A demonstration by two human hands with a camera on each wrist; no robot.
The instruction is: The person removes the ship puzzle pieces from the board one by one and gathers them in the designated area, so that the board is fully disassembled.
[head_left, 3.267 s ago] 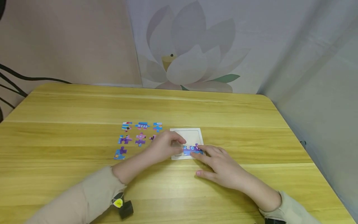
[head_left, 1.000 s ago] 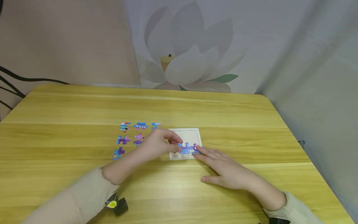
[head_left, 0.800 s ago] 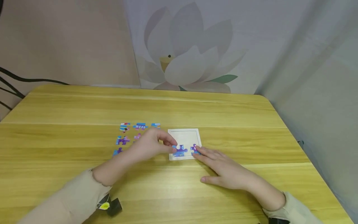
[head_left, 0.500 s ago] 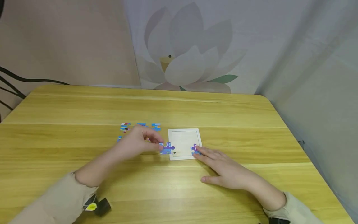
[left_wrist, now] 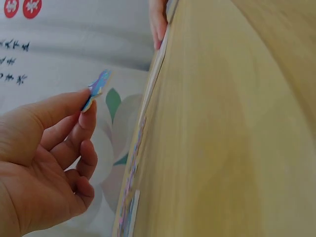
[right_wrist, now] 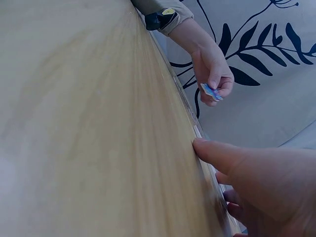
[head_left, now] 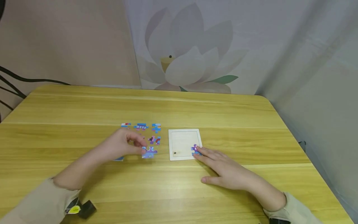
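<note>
Blue-purple puzzle piece (head_left: 149,152), pinched in the left hand (head_left: 123,146), had left the white tray (head_left: 184,133); right hand (head_left: 223,169) lay flat, fingertips on the tray's remaining piece (head_left: 194,149).

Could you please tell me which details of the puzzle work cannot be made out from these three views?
- Head view: the prints on the loose pieces are too small to read, and the left hand covers some of them.
- Head view: the right hand fingertips hide part of the piece in the tray; the tray is otherwise bare.
- Left wrist view: the held piece shows edge-on and blurred.
- Right wrist view: the tabletop is blurred.
</note>
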